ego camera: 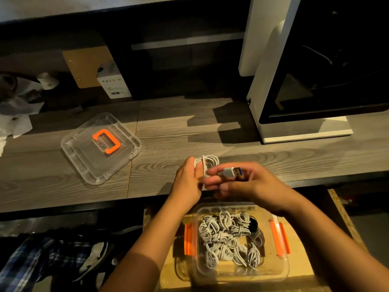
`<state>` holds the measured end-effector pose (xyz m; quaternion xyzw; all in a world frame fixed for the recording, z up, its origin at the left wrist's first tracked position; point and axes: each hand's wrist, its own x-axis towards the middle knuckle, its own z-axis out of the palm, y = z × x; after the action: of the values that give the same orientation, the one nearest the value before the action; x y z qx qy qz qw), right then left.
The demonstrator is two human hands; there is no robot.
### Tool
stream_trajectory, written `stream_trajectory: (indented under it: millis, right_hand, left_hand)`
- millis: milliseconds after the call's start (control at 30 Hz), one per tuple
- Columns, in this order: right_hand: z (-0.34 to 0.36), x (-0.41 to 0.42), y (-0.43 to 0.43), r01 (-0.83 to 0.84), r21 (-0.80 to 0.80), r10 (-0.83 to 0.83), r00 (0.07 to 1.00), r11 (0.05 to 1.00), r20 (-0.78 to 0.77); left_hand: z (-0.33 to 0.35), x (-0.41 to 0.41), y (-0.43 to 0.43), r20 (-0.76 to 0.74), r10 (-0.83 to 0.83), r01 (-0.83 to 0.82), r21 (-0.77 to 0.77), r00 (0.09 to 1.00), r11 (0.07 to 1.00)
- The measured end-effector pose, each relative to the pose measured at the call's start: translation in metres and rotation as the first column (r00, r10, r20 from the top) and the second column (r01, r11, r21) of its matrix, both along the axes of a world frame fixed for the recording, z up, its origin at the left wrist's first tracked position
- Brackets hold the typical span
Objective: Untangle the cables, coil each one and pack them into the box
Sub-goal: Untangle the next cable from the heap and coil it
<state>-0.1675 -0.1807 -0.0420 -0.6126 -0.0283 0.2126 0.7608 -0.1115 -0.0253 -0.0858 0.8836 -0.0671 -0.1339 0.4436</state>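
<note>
Both hands meet above the near edge of the worktop, almost touching. The left forearm (155,228) is bare and rises from the lower left, slanting up and to the right. The left hand (188,182) shows its back to the camera, its fingers curled round a coil (207,162). The right forearm (315,228), also bare, comes in from the lower right and slants up and to the left. The right hand (246,184) pinches a plug (231,172) between thumb and forefinger, its other fingers (211,181) loosely bent, reaching toward the left hand.
</note>
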Motion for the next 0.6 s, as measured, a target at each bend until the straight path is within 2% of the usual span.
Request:
stream_trajectory:
  millis: [67, 200, 300, 367, 433, 500, 533, 600]
  right_hand:
    - [0.006, 0.006, -0.002, 0.039, -0.179, -0.017, 0.992, 0.983, 0.122]
    - [0.011, 0.017, -0.005, 0.21, -0.205, -0.181, 0.972, 0.956, 0.153]
    - [0.01, 0.024, -0.005, 0.238, -0.29, -0.195, 0.966, 0.927, 0.169]
    - [0.008, 0.027, -0.006, 0.241, -0.302, -0.219, 0.97, 0.922, 0.106]
    - [0.005, 0.027, -0.005, 0.254, -0.192, -0.265, 0.964, 0.948, -0.03]
    - [0.0, 0.024, 0.002, 0.334, 0.011, -0.327, 0.93, 0.943, -0.167]
    - [-0.004, 0.022, 0.008, 0.408, 0.106, -0.378, 0.898, 0.907, -0.223]
    - [-0.014, 0.02, 0.02, 0.554, 0.172, -0.511, 0.826, 0.815, -0.24]
  left_hand:
    - [0.003, -0.007, -0.001, -0.021, -0.112, 0.113, 0.031, 0.993, 0.993]
    - [0.015, -0.015, -0.001, -0.008, -0.228, 0.227, -0.077, 0.974, 0.971]
    - [0.022, -0.013, 0.002, 0.027, -0.342, 0.343, -0.068, 0.939, 0.937]
    - [0.021, -0.01, 0.005, 0.037, -0.382, 0.384, -0.121, 0.923, 0.916]
    - [0.017, -0.01, 0.008, 0.039, -0.38, 0.377, -0.255, 0.924, 0.89]
    - [0.016, -0.017, 0.003, -0.06, -0.308, 0.241, -0.487, 0.95, 0.839]
    - [0.017, -0.023, -0.003, -0.167, -0.242, 0.094, -0.608, 0.956, 0.788]
    - [0.02, -0.033, -0.017, -0.44, -0.171, -0.265, -0.761, 0.881, 0.592]
